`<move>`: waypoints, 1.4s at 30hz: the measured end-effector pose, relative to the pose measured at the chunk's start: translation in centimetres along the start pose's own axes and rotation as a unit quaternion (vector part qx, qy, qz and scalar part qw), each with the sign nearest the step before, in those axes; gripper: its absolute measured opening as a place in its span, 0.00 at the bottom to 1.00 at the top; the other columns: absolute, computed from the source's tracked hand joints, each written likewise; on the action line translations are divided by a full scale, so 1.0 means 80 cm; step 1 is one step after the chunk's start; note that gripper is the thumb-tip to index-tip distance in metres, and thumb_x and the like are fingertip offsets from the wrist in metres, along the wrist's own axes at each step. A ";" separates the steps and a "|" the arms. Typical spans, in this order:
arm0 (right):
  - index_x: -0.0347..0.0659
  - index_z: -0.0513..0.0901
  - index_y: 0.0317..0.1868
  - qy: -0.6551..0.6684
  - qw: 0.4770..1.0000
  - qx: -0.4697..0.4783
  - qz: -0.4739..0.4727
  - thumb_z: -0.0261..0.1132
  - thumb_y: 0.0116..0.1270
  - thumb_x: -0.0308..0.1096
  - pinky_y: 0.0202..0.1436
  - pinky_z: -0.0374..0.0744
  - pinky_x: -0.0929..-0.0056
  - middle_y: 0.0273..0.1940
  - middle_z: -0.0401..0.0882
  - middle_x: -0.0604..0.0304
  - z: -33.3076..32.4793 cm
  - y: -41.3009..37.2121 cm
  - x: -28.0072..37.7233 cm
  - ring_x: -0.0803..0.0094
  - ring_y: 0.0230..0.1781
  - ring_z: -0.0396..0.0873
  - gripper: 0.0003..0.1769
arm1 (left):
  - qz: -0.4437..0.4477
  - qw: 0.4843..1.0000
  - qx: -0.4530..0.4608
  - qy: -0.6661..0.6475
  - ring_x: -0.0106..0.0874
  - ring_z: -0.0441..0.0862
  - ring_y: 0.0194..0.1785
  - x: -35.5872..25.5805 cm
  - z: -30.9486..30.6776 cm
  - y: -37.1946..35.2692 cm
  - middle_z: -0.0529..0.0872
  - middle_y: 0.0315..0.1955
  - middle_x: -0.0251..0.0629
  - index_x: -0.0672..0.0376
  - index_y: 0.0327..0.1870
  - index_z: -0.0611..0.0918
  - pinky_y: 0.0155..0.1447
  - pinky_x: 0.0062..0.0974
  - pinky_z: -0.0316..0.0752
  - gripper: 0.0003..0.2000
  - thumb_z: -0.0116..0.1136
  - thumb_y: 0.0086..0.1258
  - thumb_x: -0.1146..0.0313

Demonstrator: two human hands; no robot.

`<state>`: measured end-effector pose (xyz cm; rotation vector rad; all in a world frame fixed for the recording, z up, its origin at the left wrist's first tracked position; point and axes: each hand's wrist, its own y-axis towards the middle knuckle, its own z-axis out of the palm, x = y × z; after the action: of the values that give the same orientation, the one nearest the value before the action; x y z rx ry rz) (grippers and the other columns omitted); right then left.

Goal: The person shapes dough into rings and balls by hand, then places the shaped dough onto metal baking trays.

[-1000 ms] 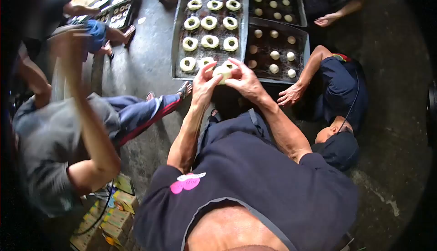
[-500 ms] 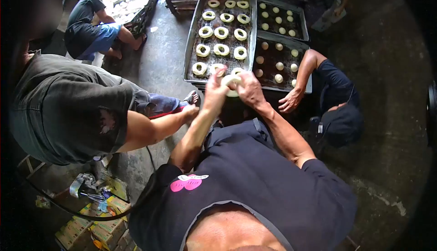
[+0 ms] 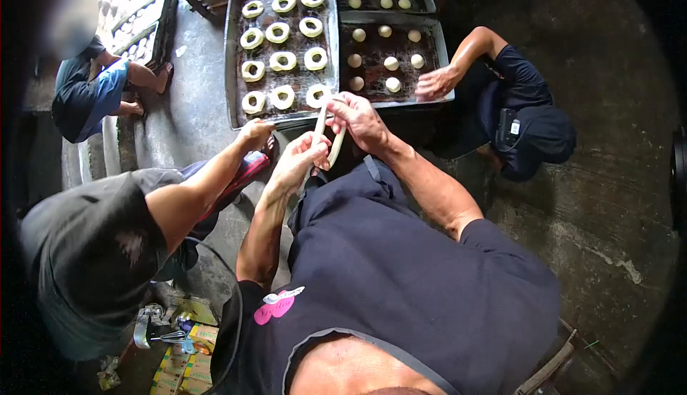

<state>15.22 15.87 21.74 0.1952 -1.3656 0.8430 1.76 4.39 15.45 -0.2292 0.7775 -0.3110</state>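
Two hands on one piece: left hand (image 3: pixel 299 160) and right hand (image 3: pixel 358 117) each pinch the pale stretched dough loop (image 3: pixel 335 146), fingers closed on it. Loop is pulled long and thin, roughly upright between the hands: right hand at the upper end, left hand at the lower end. It is held in the air just off the near edge of the long dark metal baking tray (image 3: pixel 283 116); can't tell if it touches the rim. That tray carries rows of pale dough rings (image 3: pixel 283 60), three across. The nearest ring (image 3: pixel 317 94) sits just beyond the right hand's fingertips. Beside it on the right, a smaller dark metal tray (image 3: pixel 373 73) holds round pale dough balls (image 3: pixel 391 63), spaced apart. A co-worker in a dark blue shirt (image 3: pixel 533 105) crouches at the right, one hand (image 3: pixel 433 84) resting on the ball tray's near right corner. A co-worker in a grey shirt (image 3: pixel 86 252) on the left reaches an arm in, hand (image 3: pixel 254 134) at the ring tray's near left corner. Trays sit on a bare grey concrete floor (image 3: pixel 608 202).
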 end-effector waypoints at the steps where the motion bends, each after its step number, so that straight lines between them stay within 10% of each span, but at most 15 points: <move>1: 0.36 0.75 0.36 -0.100 0.995 0.024 0.000 0.60 0.66 0.35 0.34 0.75 0.82 0.25 0.75 0.66 -0.016 -0.008 0.007 0.81 0.24 0.73 0.09 | 0.050 0.996 -0.037 0.057 0.21 0.77 0.24 -0.019 0.011 0.009 0.78 0.22 0.30 0.62 0.36 0.77 0.35 0.19 0.74 0.04 0.57 0.63 0.72; 3: 0.37 0.75 0.35 -0.147 0.973 0.089 0.151 0.61 0.65 0.37 0.35 0.75 0.82 0.25 0.74 0.66 -0.075 -0.010 -0.009 0.81 0.25 0.74 0.11 | 0.158 0.984 -0.075 -0.025 0.21 0.72 0.23 -0.022 -0.017 0.062 0.74 0.20 0.29 0.61 0.30 0.75 0.41 0.26 0.76 0.04 0.55 0.64 0.72; 7: 0.38 0.76 0.32 -0.126 0.980 -0.045 0.145 0.63 0.64 0.37 0.32 0.73 0.82 0.24 0.74 0.66 -0.153 -0.016 0.023 0.82 0.25 0.73 0.10 | 0.009 0.989 -0.108 -0.096 0.22 0.74 0.26 0.027 0.016 0.134 0.74 0.23 0.28 0.59 0.32 0.75 0.48 0.30 0.78 0.04 0.56 0.65 0.71; 11: 0.35 0.75 0.35 -0.325 0.922 -0.178 0.117 0.63 0.62 0.37 0.31 0.75 0.75 0.25 0.78 0.59 -0.245 0.002 -0.013 0.75 0.26 0.76 0.12 | -0.076 0.991 -0.089 0.059 0.29 0.72 0.57 0.100 0.032 0.250 0.73 0.56 0.41 0.57 0.64 0.66 0.56 0.28 0.72 0.27 0.60 0.63 0.66; 15: 0.40 0.75 0.42 -0.502 0.827 -0.243 0.070 0.57 0.65 0.41 0.41 0.75 0.58 0.36 0.79 0.47 -0.330 0.035 -0.037 0.47 0.38 0.78 0.13 | 0.217 0.783 -0.288 0.507 0.50 0.76 0.47 0.196 -0.011 0.415 0.77 0.43 0.56 0.67 0.48 0.74 0.52 0.37 0.74 0.16 0.53 0.61 0.68; 16: 0.39 0.75 0.42 -0.532 0.806 -0.239 0.105 0.55 0.66 0.43 0.42 0.74 0.57 0.39 0.78 0.46 -0.344 0.046 -0.029 0.44 0.41 0.77 0.15 | 0.138 0.766 -0.304 0.550 0.50 0.77 0.45 0.195 -0.014 0.438 0.77 0.42 0.55 0.66 0.48 0.74 0.49 0.39 0.75 0.16 0.51 0.63 0.67; 19: 0.36 0.74 0.41 -0.480 0.818 -0.278 0.152 0.54 0.67 0.50 0.41 0.74 0.58 0.31 0.79 0.46 -0.392 0.076 -0.044 0.50 0.36 0.79 0.21 | 0.046 0.741 -0.239 0.626 0.50 0.79 0.39 0.204 -0.037 0.473 0.76 0.39 0.55 0.65 0.42 0.72 0.39 0.41 0.76 0.11 0.48 0.65 0.66; 21: 0.35 0.74 0.40 -0.473 0.826 -0.272 0.142 0.54 0.67 0.52 0.40 0.74 0.61 0.28 0.79 0.48 -0.409 0.100 -0.076 0.56 0.32 0.79 0.24 | 0.190 0.702 -0.208 0.654 0.50 0.77 0.30 0.208 -0.043 0.470 0.75 0.33 0.53 0.64 0.37 0.70 0.34 0.41 0.74 0.09 0.49 0.65 0.66; 25: 0.35 0.75 0.36 -0.323 0.909 -0.228 0.133 0.53 0.70 0.47 0.31 0.71 0.76 0.24 0.75 0.63 -0.368 0.155 -0.114 0.77 0.25 0.73 0.19 | 0.088 0.791 -0.172 0.581 0.48 0.79 0.33 0.168 -0.022 0.383 0.78 0.31 0.53 0.61 0.43 0.67 0.37 0.36 0.75 0.12 0.54 0.65 0.66; 28: 0.35 0.75 0.35 -0.246 0.949 -0.184 0.074 0.49 0.71 0.49 0.32 0.73 0.74 0.24 0.77 0.59 -0.358 0.191 -0.170 0.73 0.26 0.76 0.22 | -0.008 0.951 -0.263 0.163 0.25 0.77 0.41 0.189 -0.035 0.281 0.80 0.37 0.37 0.61 0.61 0.63 0.48 0.24 0.73 0.25 0.56 0.64 0.76; 31: 0.34 0.76 0.35 -0.190 0.947 -0.222 0.136 0.47 0.70 0.52 0.36 0.74 0.67 0.26 0.78 0.53 -0.353 0.221 -0.206 0.64 0.29 0.79 0.26 | -0.157 0.943 -0.287 -0.064 0.22 0.78 0.45 0.147 -0.024 0.184 0.80 0.44 0.34 0.63 0.51 0.76 0.47 0.17 0.75 0.14 0.55 0.65 0.73; 37: 0.32 0.75 0.47 -0.565 0.785 -0.249 0.051 0.54 0.67 0.44 0.53 0.71 0.59 0.47 0.77 0.39 -0.371 0.197 -0.201 0.50 0.51 0.74 0.22 | -0.100 0.938 -0.313 -0.107 0.26 0.78 0.48 0.129 -0.032 0.102 0.79 0.45 0.37 0.62 0.51 0.74 0.51 0.22 0.75 0.16 0.58 0.61 0.74; 42: 0.37 0.73 0.56 -0.226 0.953 -0.024 0.202 0.61 0.62 0.38 0.40 0.75 0.76 0.40 0.79 0.59 -0.224 0.119 -0.068 0.76 0.39 0.77 0.24 | 0.023 0.954 -0.280 -0.103 0.30 0.75 0.53 0.090 -0.019 0.132 0.77 0.47 0.41 0.61 0.58 0.69 0.53 0.25 0.74 0.23 0.59 0.60 0.75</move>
<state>23.37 30.73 9.22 0.0696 -1.8939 1.1507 7.50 11.49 6.42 -0.7658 0.6489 -0.0124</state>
